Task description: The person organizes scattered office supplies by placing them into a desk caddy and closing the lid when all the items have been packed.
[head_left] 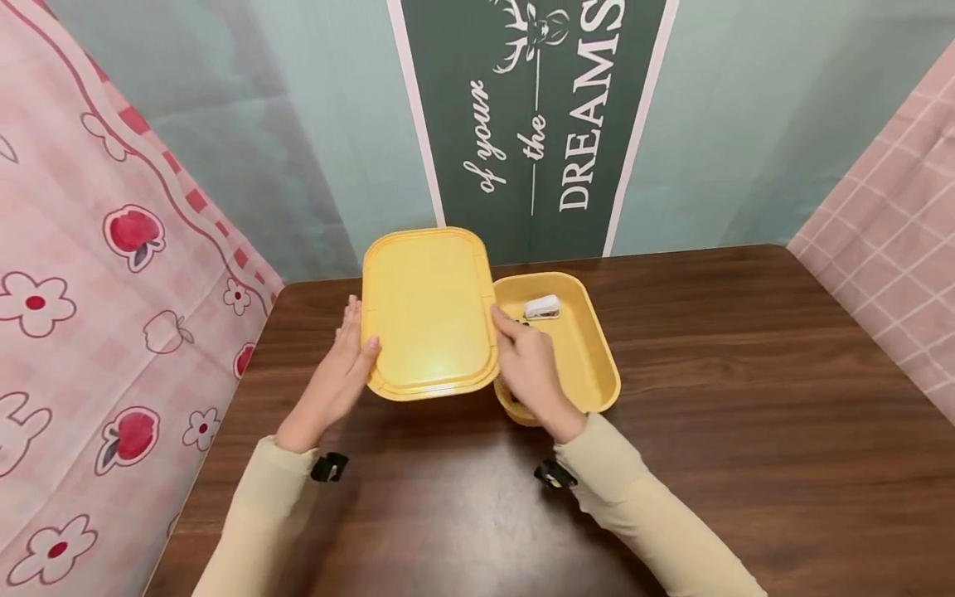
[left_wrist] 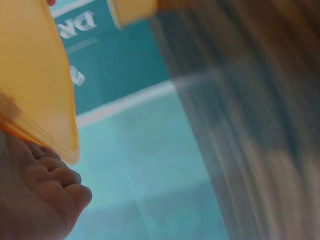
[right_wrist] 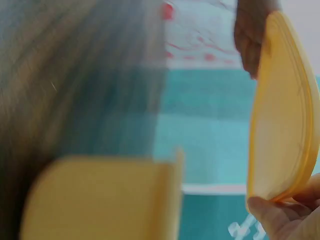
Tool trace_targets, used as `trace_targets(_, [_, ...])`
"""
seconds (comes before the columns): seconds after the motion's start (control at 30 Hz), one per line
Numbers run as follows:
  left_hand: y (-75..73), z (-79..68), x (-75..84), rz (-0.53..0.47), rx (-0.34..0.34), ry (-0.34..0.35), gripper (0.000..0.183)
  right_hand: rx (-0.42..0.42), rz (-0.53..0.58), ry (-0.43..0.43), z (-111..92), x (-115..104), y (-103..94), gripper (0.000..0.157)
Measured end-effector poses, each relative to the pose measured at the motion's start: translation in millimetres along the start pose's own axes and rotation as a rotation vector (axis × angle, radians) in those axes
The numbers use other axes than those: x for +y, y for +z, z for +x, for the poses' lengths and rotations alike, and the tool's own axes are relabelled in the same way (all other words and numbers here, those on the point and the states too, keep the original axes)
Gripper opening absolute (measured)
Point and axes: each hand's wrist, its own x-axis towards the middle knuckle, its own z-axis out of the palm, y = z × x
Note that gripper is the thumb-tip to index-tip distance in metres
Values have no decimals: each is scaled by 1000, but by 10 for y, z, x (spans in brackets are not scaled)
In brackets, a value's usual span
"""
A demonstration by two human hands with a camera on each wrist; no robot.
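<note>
Both hands hold up a yellow rectangular lid (head_left: 429,307) above the table, tilted so its broad face shows in the head view. My left hand (head_left: 338,373) grips the lid's left edge, thumb on the near face and fingers at the side. On the opposite edge my right hand (head_left: 531,365) pinches the rim; in the right wrist view its thumb (right_wrist: 262,207) presses the lid's corner. Beneath and right of the lid stands an open yellow box (head_left: 597,352), partly hidden by the right hand. A small white stapler (head_left: 542,308) lies inside at its far end.
The dark wooden table (head_left: 731,398) extends to the right of the box. A blue-green curtain (head_left: 321,124) with a dark lettered panel hangs behind its far edge. Pink patterned cloth (head_left: 134,332) borders the left side, and pink checked cloth (head_left: 888,207) the right.
</note>
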Motion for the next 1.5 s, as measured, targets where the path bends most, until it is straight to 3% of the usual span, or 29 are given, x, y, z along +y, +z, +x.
trace_targets(0.13, [198,135,222,-97,22,30,63,46,139,85,14,69,-311,35])
trace_targets(0.23, [369,248,365,-200,57,51,61,44,322,184,34,140,-536,37])
trace_targets(0.4, [622,407,606,-489,108,45,54,23,574,308,38,328,-838,42])
trace_targets(0.6, [881,510,804,-833,148,4,49,41,801,319,-73,587,-1062,46])
trace_targets(0.73, [971,518,868,-965,151,-2,46,46,914,297,-158,654,-1165,48])
trace_targets(1.0, [984,551,928,-989,158,-86,41,5,1013,244,-149,674,-1313,27])
trace_targets(1.27, [946,629,925,-916,154,-89,37,-10,1030,238,-64,672,-1379,26])
trace_targets(1.5, [941,671,918,-887,126,-135,37,-24,1017,227,-13,668,-1423,25])
